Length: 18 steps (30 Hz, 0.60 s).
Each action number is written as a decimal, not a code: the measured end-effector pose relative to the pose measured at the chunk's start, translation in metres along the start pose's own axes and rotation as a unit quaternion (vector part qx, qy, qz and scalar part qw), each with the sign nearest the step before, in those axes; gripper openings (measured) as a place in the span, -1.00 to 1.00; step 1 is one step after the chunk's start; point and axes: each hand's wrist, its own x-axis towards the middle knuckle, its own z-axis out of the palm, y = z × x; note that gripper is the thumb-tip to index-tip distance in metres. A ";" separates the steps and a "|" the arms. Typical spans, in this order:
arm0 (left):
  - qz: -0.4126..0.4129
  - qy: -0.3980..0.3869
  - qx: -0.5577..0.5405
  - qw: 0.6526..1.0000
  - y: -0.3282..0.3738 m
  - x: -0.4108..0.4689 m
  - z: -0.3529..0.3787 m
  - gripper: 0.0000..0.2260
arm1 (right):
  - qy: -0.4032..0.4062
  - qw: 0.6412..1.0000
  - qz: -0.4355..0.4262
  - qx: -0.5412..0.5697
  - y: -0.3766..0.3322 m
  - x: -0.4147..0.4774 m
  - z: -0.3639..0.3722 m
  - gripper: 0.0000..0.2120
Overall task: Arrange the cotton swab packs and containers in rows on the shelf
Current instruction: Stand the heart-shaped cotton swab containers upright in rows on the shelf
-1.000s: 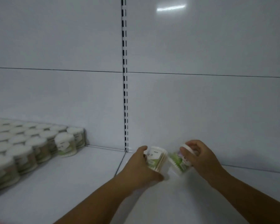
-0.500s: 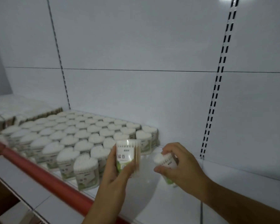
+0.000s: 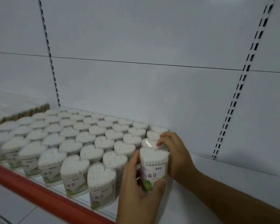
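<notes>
Heart-shaped clear containers of white cotton swabs (image 3: 81, 139) stand in several rows on the white shelf (image 3: 217, 183). At the right end of the block, my left hand (image 3: 136, 196) grips one upright swab container (image 3: 153, 165) with a green label, thumb on its lower front. Just behind it, my right hand (image 3: 176, 152) holds the top of a second container (image 3: 148, 143), fingers curled over its lid, setting it in the rightmost column.
A red rail (image 3: 39, 196) runs along the shelf's front edge. Flat swab packs (image 3: 23, 113) lie at the far left. Slotted uprights (image 3: 242, 81) run up the white back panel. Bare shelf lies to the right of the block.
The view has swung further left and closer to the block. Both hands have carried their containers from the open shelf to the right end of the rows.
</notes>
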 end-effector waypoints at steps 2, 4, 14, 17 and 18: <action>0.021 0.006 0.019 1.000 0.001 0.002 0.002 -0.30 | 0.012 1.000 0.008 0.019 -0.002 0.003 -0.015 -0.68; 0.035 0.010 0.036 0.999 0.001 0.004 0.004 -0.30 | 0.054 0.997 0.018 0.048 -0.008 0.007 -0.031 -0.74; 0.032 -0.057 0.105 0.992 0.003 0.000 0.007 -0.29 | -0.119 0.990 0.010 0.069 -0.047 -0.020 -0.062 -0.66; 0.098 -0.137 0.213 0.962 0.031 -0.001 -0.008 -0.17 | -0.104 0.988 0.023 0.108 -0.044 -0.023 -0.076 -0.66; 0.154 -0.144 0.255 0.944 0.045 0.007 -0.017 -0.22 | -0.098 0.986 0.033 0.130 -0.040 -0.023 -0.085 -0.66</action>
